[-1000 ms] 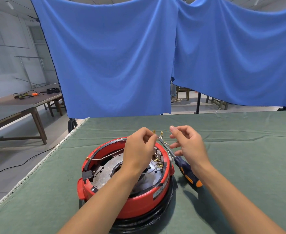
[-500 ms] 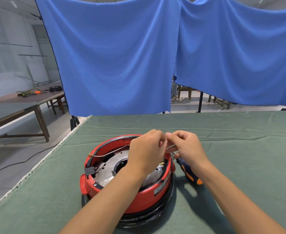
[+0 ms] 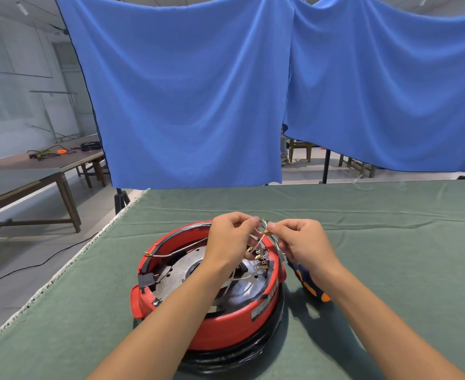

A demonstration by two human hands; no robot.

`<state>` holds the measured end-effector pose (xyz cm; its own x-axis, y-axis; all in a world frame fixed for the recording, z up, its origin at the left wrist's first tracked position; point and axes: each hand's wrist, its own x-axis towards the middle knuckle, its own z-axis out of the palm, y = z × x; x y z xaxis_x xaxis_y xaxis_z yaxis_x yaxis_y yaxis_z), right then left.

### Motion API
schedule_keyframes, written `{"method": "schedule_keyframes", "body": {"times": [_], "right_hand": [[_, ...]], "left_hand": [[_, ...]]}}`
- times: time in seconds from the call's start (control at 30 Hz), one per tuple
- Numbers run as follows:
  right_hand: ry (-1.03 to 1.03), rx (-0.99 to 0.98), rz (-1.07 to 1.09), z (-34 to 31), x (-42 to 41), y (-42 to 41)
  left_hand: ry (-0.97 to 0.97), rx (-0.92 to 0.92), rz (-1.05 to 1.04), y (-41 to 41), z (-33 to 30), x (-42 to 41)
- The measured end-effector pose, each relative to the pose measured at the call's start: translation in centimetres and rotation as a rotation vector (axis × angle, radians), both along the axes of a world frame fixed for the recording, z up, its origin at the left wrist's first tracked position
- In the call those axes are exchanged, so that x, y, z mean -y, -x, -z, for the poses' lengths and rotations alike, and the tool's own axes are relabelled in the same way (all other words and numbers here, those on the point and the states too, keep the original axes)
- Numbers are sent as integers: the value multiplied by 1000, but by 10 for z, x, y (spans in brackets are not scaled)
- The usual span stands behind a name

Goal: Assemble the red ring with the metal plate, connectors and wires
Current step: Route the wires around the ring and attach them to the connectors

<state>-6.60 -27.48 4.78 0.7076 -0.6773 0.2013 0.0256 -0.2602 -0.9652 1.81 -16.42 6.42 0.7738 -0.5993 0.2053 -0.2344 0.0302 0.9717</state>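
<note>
The red ring sits on the green table, w/ the metal plate inside it. Just above the ring's far edge, the left hand & right hand are close together, each pinching thin wires w/ small gold connectors. A blue-orange screwdriver lies just right of the ring.

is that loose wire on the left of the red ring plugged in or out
Out: the wire's brass tip hangs free over the red ring's left rim, joined to nothing.
</note>
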Motion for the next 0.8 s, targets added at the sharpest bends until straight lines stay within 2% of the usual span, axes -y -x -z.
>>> {"method": "schedule_keyframes", "body": {"times": [0.17,0.27,0.53,0.7,0.8], "right_hand": [[-15,37,4,0,1,-1],[-3,51,50,1,2,-3],[113,-25,95,6,2,-8],[150,-88,39,17,0,-15],[150,-42,-46,23,-4,-16]], "left_hand": [[15,-152,32,-1,-5,-3],[-71,-215,44,-8,-8,-7],[-340,-143,36,-31,-11,-15],[-377,-142,69,-35,3,-17],[-300,-153,77,-38,7,-18]]}}
